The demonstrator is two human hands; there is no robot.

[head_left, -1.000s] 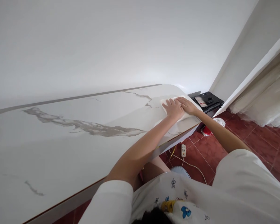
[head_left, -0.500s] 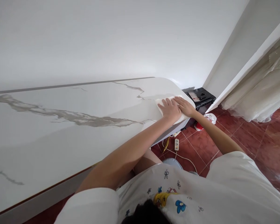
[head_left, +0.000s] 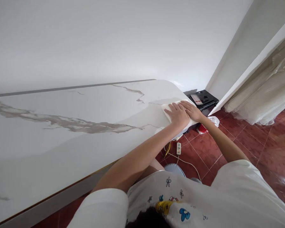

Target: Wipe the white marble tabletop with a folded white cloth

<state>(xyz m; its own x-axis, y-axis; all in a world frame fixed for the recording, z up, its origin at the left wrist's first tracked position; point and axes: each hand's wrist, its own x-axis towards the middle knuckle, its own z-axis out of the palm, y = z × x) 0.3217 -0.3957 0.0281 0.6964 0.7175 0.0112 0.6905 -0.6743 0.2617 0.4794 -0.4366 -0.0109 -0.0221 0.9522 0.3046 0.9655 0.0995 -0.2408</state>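
Observation:
Both my hands press flat on a white cloth [head_left: 167,108] at the far right end of a white marble-patterned table [head_left: 80,123]. My left hand [head_left: 178,114] lies palm down with its fingers spread on the cloth. My right hand [head_left: 192,110] rests beside it, fingers stretched out, partly overlapping the left hand. Most of the cloth is hidden under the hands; only its left edge and front corner show.
A black device [head_left: 202,98] sits on the floor beyond the table's end, against the white wall. A power strip [head_left: 178,148] with a white cable, and a red and white object [head_left: 205,126], lie on the red tiled floor. Plastic-wrapped pale fabric [head_left: 266,98] hangs at right.
Both hands and the cloth slid slightly toward the table's near edge and to the right. The view shifted a little; the hands stay flat on the cloth.

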